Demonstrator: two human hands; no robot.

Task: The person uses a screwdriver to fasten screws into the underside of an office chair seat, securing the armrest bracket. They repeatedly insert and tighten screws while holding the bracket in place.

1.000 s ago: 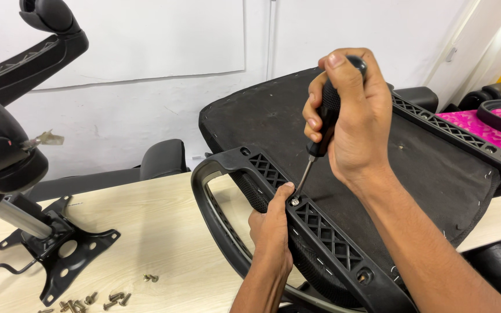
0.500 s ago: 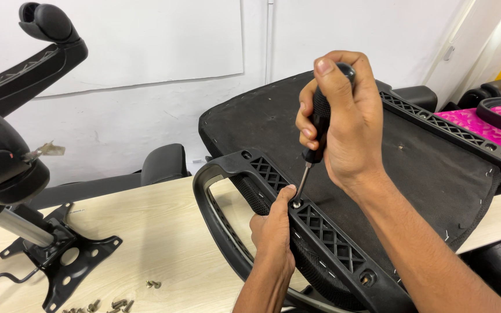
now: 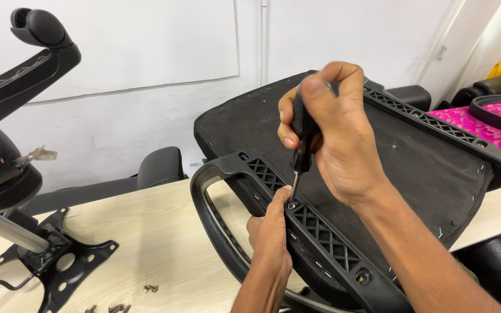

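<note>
- Screwdriver [image 3: 301, 139]: stiff, light; right hand [image 3: 334, 136] clenched round handle.
- Chair seat frame [image 3: 320, 229]: rigid, bulky plastic; left hand [image 3: 271, 232] fingers steady the tip at its rail.

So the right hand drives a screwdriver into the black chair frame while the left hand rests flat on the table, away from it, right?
Not quite. The head view shows the right hand driving the screwdriver into the black chair frame, but the left hand grips that frame beside the screw, fingertips at the tip, not flat on the table.
</note>
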